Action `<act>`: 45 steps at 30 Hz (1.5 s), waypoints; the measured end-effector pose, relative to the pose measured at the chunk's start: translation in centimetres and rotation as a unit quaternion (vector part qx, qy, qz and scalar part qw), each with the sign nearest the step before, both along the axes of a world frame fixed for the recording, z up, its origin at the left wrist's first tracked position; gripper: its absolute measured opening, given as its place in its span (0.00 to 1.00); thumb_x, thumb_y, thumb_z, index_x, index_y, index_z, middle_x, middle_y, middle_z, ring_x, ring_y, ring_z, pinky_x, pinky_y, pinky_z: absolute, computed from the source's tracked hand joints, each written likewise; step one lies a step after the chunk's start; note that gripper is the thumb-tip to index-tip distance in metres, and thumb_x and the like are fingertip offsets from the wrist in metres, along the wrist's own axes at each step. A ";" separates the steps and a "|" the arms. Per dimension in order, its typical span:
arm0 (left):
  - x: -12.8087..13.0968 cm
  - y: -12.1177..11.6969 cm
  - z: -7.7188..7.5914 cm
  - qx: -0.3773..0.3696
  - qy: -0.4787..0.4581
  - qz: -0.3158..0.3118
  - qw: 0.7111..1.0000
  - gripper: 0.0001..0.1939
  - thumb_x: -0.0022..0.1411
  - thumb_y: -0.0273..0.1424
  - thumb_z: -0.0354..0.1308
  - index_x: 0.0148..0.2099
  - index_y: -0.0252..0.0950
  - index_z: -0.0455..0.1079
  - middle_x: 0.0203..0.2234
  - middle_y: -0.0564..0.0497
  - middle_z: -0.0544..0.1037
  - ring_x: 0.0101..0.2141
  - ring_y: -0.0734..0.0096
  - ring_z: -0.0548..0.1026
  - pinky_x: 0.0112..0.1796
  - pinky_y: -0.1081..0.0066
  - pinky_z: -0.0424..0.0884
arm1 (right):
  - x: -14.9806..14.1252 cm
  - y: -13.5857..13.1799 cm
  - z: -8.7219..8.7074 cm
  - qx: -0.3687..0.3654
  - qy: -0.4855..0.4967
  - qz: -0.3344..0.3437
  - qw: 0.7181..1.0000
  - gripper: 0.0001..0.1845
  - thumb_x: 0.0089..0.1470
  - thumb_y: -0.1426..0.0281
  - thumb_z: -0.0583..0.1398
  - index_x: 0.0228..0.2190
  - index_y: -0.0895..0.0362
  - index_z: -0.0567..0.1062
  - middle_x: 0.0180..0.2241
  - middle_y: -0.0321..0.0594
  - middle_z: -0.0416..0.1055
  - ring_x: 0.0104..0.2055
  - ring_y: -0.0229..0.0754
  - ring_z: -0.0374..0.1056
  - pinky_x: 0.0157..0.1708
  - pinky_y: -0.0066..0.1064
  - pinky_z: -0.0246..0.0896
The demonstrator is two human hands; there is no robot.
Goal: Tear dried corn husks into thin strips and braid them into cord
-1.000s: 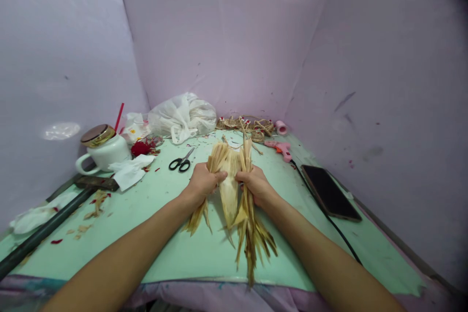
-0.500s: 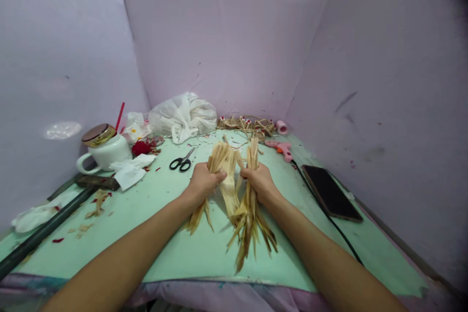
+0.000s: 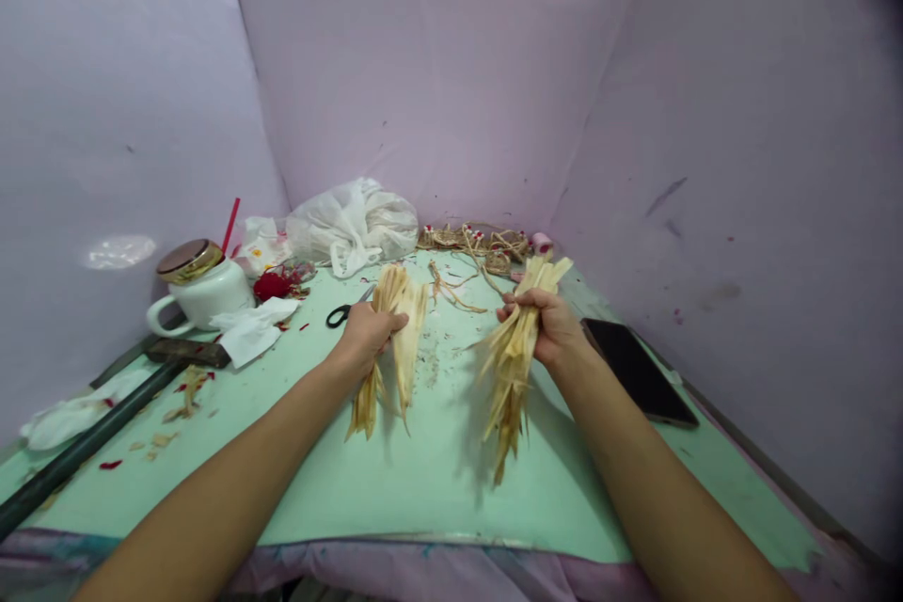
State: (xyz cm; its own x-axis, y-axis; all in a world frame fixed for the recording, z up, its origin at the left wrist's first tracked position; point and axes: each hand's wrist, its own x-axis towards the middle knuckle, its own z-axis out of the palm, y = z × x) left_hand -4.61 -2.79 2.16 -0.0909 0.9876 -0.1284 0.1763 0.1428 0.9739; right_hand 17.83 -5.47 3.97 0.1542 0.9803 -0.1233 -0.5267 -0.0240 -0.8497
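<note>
My left hand [image 3: 372, 329] is closed around a bunch of dried corn husks [image 3: 407, 348], its thumb pressed across the pale strips. Frayed ends of that bunch hang below the fist. On the right, my right hand [image 3: 548, 322] grips a second bunch of corn husks [image 3: 514, 357], thicker and yellower, tilted with its ragged ends pointing down toward me. A gap of green tabletop [image 3: 444, 433] separates the two bunches. Black-handled scissors [image 3: 339, 314] lie partly hidden behind my left hand.
To the left stand a white lidded mug [image 3: 215, 296], a hammer [image 3: 184, 353], tissue [image 3: 254, 329] and red yarn [image 3: 272, 286]. Toward the back are a plastic bag [image 3: 359, 226] and braided cord pieces [image 3: 472, 240]. A phone [image 3: 639, 369] lies beyond my right forearm, and husk scraps are scattered about.
The husks, earlier held together between both hands, are now parted into two bunches. My right hand has moved right and lifted its bunch; my left has shifted slightly left.
</note>
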 end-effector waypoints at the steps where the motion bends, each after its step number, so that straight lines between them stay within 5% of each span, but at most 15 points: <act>1: -0.1 0.0 0.1 -0.003 0.002 -0.004 1.000 0.15 0.44 0.28 0.60 0.18 0.37 0.54 0.06 0.61 0.53 0.08 0.83 0.51 0.12 0.77 0.45 | 0.2 -0.1 0.3 0.004 0.028 0.006 1.000 0.09 0.31 0.80 0.54 0.20 0.57 0.62 0.17 0.32 0.59 0.16 0.30 0.56 0.19 0.24 0.65; 7: 0.6 -0.8 0.2 -0.002 -0.045 -0.055 0.997 0.13 0.44 0.27 0.60 0.20 0.35 0.57 0.07 0.60 0.57 0.08 0.85 0.51 0.12 0.78 0.44 | -1.2 -0.7 0.0 -0.061 0.053 0.091 0.993 0.14 0.33 0.83 0.54 0.27 0.60 0.66 0.19 0.34 0.62 0.18 0.31 0.60 0.18 0.22 0.65; 12: 1.6 -1.8 0.1 0.008 -0.052 -0.084 0.995 0.11 0.44 0.28 0.59 0.19 0.35 0.58 0.06 0.59 0.58 0.08 0.83 0.54 0.11 0.79 0.47 | -4.1 -0.8 -1.7 -0.128 0.016 0.126 0.984 0.10 0.32 0.84 0.53 0.21 0.59 0.63 0.21 0.37 0.66 0.19 0.31 0.62 0.16 0.20 0.61; 16: 2.0 -2.7 0.2 0.021 -0.029 -0.098 0.995 0.09 0.43 0.29 0.59 0.19 0.34 0.61 0.05 0.58 0.60 0.08 0.81 0.56 0.11 0.79 0.50 | -5.1 -1.3 -2.0 -0.097 -0.034 0.138 0.985 0.06 0.34 0.80 0.58 0.21 0.61 0.66 0.19 0.37 0.65 0.16 0.28 0.56 0.08 0.16 0.44; 19: 2.2 -3.1 0.3 0.021 -0.013 -0.108 0.994 0.09 0.43 0.29 0.59 0.19 0.33 0.62 0.05 0.57 0.60 0.08 0.80 0.57 0.12 0.79 0.51 | -5.4 -1.7 -2.0 -0.052 -0.103 0.122 0.986 0.10 0.32 0.75 0.63 0.21 0.60 0.66 0.16 0.31 0.61 0.16 0.28 0.54 0.09 0.18 0.40; 37: 2.3 -3.1 -0.1 -0.003 -0.086 -0.162 0.983 0.08 0.37 0.28 0.59 0.18 0.33 0.61 0.07 0.59 0.59 0.09 0.83 0.54 0.11 0.78 0.47 | -6.4 -2.0 -2.3 0.039 -0.266 0.073 0.961 0.10 0.29 0.77 0.60 0.22 0.59 0.68 0.17 0.29 0.62 0.18 0.30 0.54 0.19 0.24 0.52; 45: 2.9 -3.2 -0.7 0.036 -0.040 -0.146 0.988 0.07 0.37 0.24 0.53 0.15 0.35 0.56 0.06 0.60 0.56 0.10 0.82 0.54 0.12 0.78 0.49 | -7.2 -2.1 -2.6 0.071 -0.334 0.039 0.939 0.10 0.30 0.77 0.57 0.24 0.61 0.69 0.21 0.33 0.66 0.22 0.34 0.59 0.21 0.24 0.57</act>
State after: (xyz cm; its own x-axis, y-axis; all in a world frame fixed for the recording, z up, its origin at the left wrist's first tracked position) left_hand -1.73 -5.95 1.51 0.2061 0.9772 -0.0512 0.1214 0.0264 0.9923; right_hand 10.59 -7.53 1.35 0.0787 0.9910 0.1079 0.1236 0.0977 -0.9875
